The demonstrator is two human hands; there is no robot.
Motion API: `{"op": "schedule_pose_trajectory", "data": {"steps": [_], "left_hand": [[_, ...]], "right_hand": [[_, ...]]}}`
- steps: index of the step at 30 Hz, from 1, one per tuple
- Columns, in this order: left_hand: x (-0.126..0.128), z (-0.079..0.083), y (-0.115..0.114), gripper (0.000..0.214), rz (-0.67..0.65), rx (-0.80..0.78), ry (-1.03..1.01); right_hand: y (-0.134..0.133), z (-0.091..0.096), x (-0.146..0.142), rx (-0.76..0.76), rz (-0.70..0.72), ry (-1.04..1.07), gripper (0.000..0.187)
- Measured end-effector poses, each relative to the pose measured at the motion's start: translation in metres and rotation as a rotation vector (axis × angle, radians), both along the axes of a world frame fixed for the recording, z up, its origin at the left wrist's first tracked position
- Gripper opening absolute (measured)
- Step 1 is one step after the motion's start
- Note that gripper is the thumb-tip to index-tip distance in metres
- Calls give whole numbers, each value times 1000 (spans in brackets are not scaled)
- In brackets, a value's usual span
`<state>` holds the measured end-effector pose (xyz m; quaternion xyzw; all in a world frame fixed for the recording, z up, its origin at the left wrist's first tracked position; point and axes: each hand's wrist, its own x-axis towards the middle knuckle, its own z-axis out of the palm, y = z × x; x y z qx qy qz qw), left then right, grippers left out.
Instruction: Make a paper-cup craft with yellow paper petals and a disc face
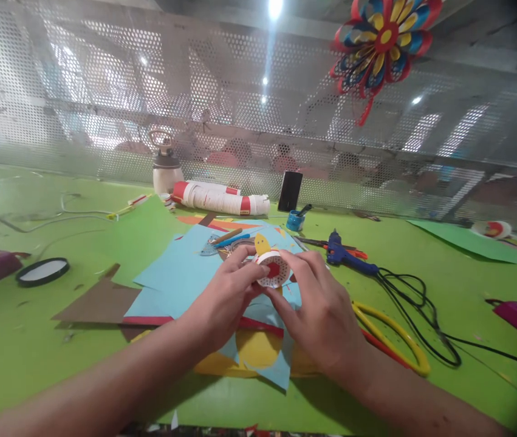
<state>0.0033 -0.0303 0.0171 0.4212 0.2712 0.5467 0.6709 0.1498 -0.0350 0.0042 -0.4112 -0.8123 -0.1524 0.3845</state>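
Between my two hands is a small paper cup [280,276] with a red round centre, a dotted white ring and a yellow paper piece [262,244] standing up from its edge. My left hand [228,288] grips it from the left, with the thumb laid across the red centre. On the other side, the fingers and thumb of my right hand [319,297] close round its rim. Beneath the hands lie blue paper sheets [167,276] and a yellow paper piece with a rounded shape [258,349].
Right of my hands are a blue glue gun [347,255] with a coiled black cable and yellow-handled scissors [395,340]. Stacked paper cups [222,199], a phone [290,190], a blue pot [295,220] and a jug [166,170] stand behind. A perforated metal screen [240,109] borders the table.
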Motion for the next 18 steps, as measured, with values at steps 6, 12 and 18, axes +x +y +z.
{"op": "schedule_pose_trajectory", "data": {"steps": [6,12,18], "left_hand": [[-3,-1,6,10,-57,-23,61],[-6,-6,14,7,-81,-24,72],[-8,-7,15,6,-148,-5,86]], "right_hand": [[9,0,5,-161,38,31,44],[14,4,11,-237,124,6,39],[14,10,12,-260,140,-16,33]]}}
